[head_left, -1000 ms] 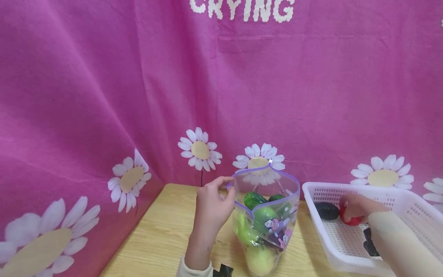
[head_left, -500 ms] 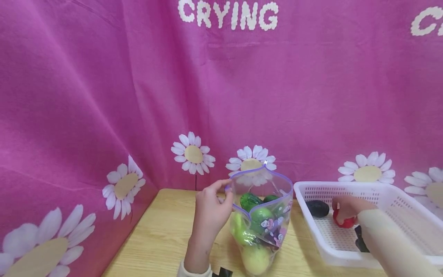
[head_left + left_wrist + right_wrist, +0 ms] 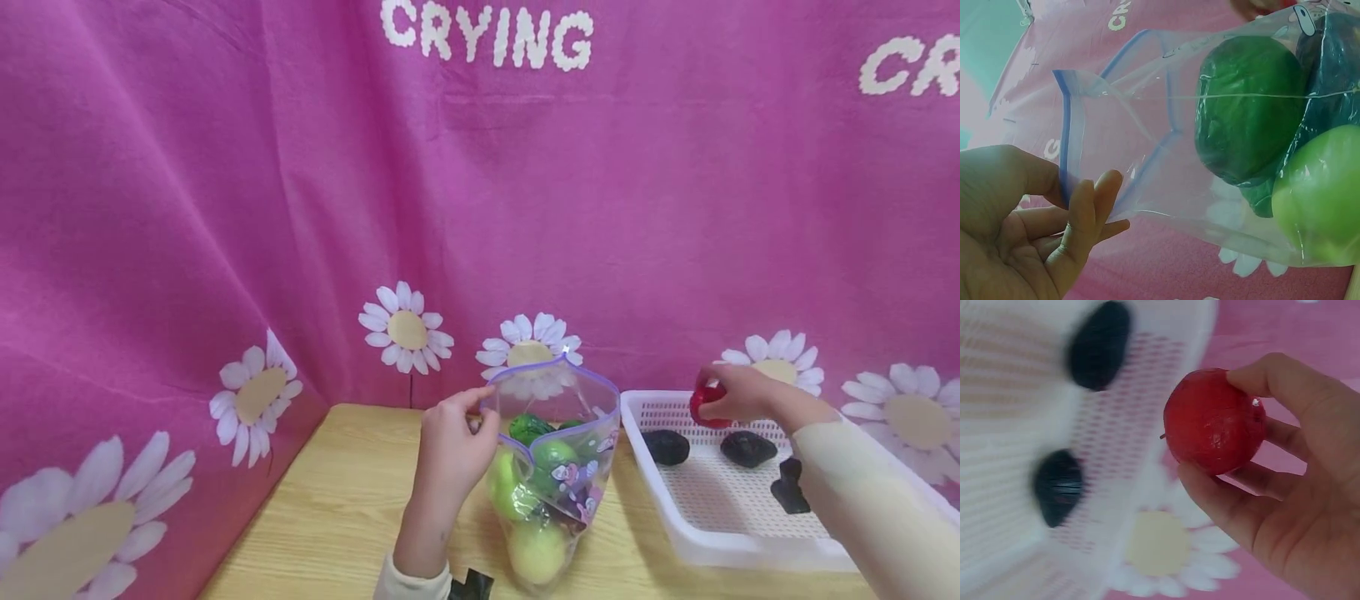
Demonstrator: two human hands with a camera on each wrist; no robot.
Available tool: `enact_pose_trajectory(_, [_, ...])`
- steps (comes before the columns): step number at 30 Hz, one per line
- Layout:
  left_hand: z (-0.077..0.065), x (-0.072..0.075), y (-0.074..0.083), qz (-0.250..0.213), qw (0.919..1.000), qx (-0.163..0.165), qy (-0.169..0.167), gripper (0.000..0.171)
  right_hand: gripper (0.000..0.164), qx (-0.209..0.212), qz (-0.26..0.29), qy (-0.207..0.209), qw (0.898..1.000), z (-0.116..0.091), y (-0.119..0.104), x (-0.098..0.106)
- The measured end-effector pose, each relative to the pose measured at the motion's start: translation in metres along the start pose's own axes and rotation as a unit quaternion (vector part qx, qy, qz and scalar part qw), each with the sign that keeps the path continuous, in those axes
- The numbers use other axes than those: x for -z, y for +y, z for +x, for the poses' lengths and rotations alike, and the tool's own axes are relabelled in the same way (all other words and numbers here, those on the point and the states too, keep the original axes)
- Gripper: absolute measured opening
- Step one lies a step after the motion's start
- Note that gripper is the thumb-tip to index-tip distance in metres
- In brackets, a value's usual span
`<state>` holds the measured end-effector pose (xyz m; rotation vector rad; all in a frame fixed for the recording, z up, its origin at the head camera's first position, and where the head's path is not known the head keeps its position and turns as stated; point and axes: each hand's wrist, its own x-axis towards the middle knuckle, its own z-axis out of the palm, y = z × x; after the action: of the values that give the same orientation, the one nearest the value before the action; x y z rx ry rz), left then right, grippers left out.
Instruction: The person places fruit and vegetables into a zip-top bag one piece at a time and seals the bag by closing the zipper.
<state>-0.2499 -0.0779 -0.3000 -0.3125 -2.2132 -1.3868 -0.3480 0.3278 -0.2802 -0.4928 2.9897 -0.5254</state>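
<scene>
In the head view, my left hand (image 3: 453, 454) pinches the purple-edged rim of a clear zip bag (image 3: 576, 475), whose mouth gapes wide. Thumb and fingertips meet at that edge in the left wrist view. Inside the bag are a dark green fruit or vegetable (image 3: 1250, 106), a light green round one (image 3: 1325, 194) and a pale yellow-green one (image 3: 537, 552) at the bottom. My right hand (image 3: 738, 393) grips a red apple (image 3: 1213, 422) with a short stem, its fingertips spread around it. The apple is over the back rim of the white basket (image 3: 720, 546).
Two dark, avocado-like fruits (image 3: 748, 449) lie in the basket, right of the bag. Both stand on a wooden table (image 3: 337, 508). Behind and at the left hangs a pink cloth (image 3: 525, 208) with white daisies.
My right hand has lifted the red apple off the basket floor, up and slightly left, uncovering a second dark fruit. The left hand keeps its pinch on the bag rim; the head view has shifted right.
</scene>
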Motion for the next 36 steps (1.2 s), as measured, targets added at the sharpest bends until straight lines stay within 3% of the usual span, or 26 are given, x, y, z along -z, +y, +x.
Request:
enact_pose_trajectory(3, [0.000,-0.002,-0.002,0.007,0.9998,-0.015,0.006,0.032,0.038,0.041,-0.031,0.044,0.998,-0.006,-0.023,0.021])
enact_pose_trajectory(10, [-0.001,-0.006,0.008,0.013,0.9992,-0.037,-0.004,0.032,0.043,0.095,-0.019,0.101,0.990,-0.027,-0.100,0.070])
enact_pose_trajectory(14, [-0.004,-0.009,0.012,0.031,0.9982,-0.051,0.006,0.032,0.045,0.137,0.004,0.094,0.986,-0.031,-0.144,0.077])
enact_pose_trajectory(18, [-0.009,-0.011,0.014,0.039,0.9974,-0.059,0.016,0.032,0.043,0.198,0.009,0.079,0.977,-0.034,-0.174,0.068])
enact_pose_trajectory(21, [-0.012,-0.013,0.015,0.039,0.9973,-0.061,0.012,0.033,0.040,0.232,0.010,0.076,0.970,-0.037,-0.185,0.057])
enact_pose_trajectory(27, [-0.013,-0.012,0.014,0.048,0.9978,-0.041,0.022,0.033,0.043,0.255,-0.012,0.064,0.965,-0.032,-0.200,0.038])
enact_pose_trajectory(36, [-0.010,-0.009,0.016,0.039,0.9987,-0.031,-0.002,0.033,0.042,0.235,-0.048,0.041,0.970,-0.031,-0.197,0.025])
